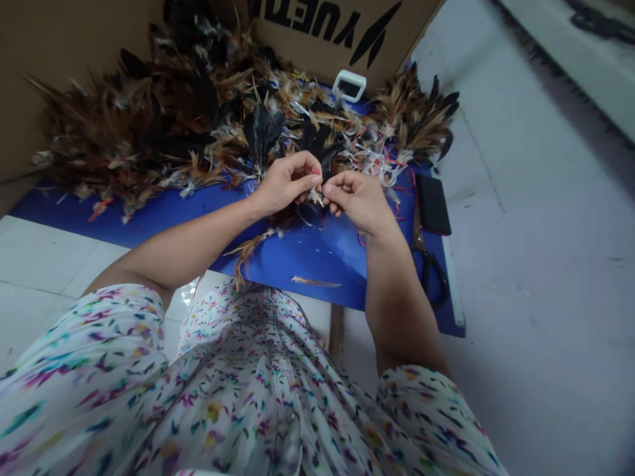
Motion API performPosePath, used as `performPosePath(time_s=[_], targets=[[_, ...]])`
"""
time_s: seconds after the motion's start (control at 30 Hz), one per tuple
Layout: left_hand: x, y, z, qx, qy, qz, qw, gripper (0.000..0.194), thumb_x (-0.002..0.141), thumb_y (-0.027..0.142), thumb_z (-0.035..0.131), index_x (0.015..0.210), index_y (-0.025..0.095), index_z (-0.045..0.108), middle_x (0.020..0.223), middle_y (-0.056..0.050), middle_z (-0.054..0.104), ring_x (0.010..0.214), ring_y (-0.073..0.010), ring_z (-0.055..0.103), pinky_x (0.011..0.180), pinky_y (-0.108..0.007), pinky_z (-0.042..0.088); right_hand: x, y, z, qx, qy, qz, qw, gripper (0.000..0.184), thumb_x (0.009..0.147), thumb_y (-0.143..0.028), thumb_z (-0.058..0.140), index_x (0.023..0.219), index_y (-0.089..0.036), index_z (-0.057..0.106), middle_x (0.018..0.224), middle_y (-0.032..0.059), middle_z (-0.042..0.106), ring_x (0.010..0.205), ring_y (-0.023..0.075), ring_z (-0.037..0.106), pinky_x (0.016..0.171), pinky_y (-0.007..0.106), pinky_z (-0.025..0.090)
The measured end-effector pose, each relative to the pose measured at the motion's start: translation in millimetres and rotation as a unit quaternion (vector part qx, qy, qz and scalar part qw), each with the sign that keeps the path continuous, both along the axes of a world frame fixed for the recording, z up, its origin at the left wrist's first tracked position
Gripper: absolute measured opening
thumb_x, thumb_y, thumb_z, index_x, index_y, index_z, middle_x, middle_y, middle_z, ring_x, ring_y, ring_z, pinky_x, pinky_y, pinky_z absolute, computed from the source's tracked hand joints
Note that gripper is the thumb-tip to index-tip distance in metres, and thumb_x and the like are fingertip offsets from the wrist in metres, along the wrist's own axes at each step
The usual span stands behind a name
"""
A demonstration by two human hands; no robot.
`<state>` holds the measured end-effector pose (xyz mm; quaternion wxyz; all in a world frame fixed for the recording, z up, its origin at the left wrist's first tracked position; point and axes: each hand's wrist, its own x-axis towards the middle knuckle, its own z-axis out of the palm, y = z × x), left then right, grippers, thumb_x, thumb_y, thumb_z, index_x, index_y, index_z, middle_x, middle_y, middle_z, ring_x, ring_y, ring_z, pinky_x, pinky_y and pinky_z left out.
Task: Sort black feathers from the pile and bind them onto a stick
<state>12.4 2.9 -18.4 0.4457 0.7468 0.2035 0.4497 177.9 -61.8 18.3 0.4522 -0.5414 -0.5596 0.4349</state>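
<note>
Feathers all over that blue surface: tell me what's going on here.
The person's left hand pinches what looks like a small feather bunch near its pale ends. The right hand is pinched close beside it; what it grips is too small to tell. Brown and black feathers lie heaped beyond, and a single loose feather lies near the blue surface's front edge.

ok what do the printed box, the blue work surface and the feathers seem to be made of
Printed box: likely matte cardboard, by its brown face. Blue work surface: plastic or laminate, smooth with even colour; can't tell which. Feathers: probably natural plumage, soft-looking, given downy bases and mixed browns.
</note>
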Motion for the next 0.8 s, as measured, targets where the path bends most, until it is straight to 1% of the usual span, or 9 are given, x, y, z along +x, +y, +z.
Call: performPosePath(time_s=[0.17,0.37,0.57,0.7,0.8], targets=[[-1.8,1.9,1.3,-0.001,0.003,-0.005,1.000,0.046,0.080,0.063,0.066,0.086,0.018,0.056,0.065,0.003,0.060,0.048,-0.0050,0.051,0.047,-0.020,0.039,-0.7,0.1,0.0,0.003,-0.005,-0.003,1.000,0.015,0.079,-0.017,0.074,0.071,-0.015,0.061,0.058,-0.0016,0.063,0.045,0.0048,0.051,0.043,0.017,0.040],[-2.7,4.1,2.1,-0.027,0.016,-0.029,0.999,0.047,0.076,0.061,0.071,0.086,0.018,0.056,0.062,0.005,0.058,0.046,-0.0041,0.051,0.046,-0.018,0.039,-0.7,1.5,-3.6,0.016,-0.015,0.005,1.000,0.013,0.078,-0.018,0.075,0.077,-0.016,0.062,0.059,-0.0031,0.063,0.047,0.0054,0.052,0.045,0.017,0.041],[-2.4,5.3,1.4,-0.011,0.036,-0.018,0.999,0.050,0.074,0.063,0.071,0.081,0.016,0.056,0.059,0.004,0.059,0.044,-0.0040,0.050,0.043,-0.019,0.039,-1.3,3.1,-7.3,0.037,-0.061,-0.010,0.997,0.013,0.078,-0.019,0.074,0.074,-0.017,0.062,0.060,-0.0024,0.063,0.048,0.0066,0.051,0.047,0.020,0.041],[-2.7,5.4,0.7,-0.030,0.052,-0.016,0.998,0.047,0.075,0.059,0.073,0.079,0.015,0.058,0.058,0.003,0.059,0.043,-0.0044,0.049,0.043,-0.019,0.039,-0.9,3.2,-10.3,0.054,-0.085,-0.014,0.995,0.014,0.077,-0.023,0.074,0.074,-0.018,0.062,0.060,-0.0032,0.060,0.050,0.0079,0.051,0.050,0.021,0.040],[-3.1,5.0,0.5,-0.045,0.057,-0.022,0.997,0.044,0.076,0.057,0.074,0.079,0.014,0.061,0.058,0.002,0.061,0.043,-0.0040,0.049,0.043,-0.018,0.039,-0.8,2.3,-10.9,0.072,-0.126,-0.018,0.989,0.011,0.078,-0.023,0.072,0.076,-0.019,0.062,0.063,-0.0023,0.061,0.055,0.0098,0.052,0.055,0.023,0.040]])
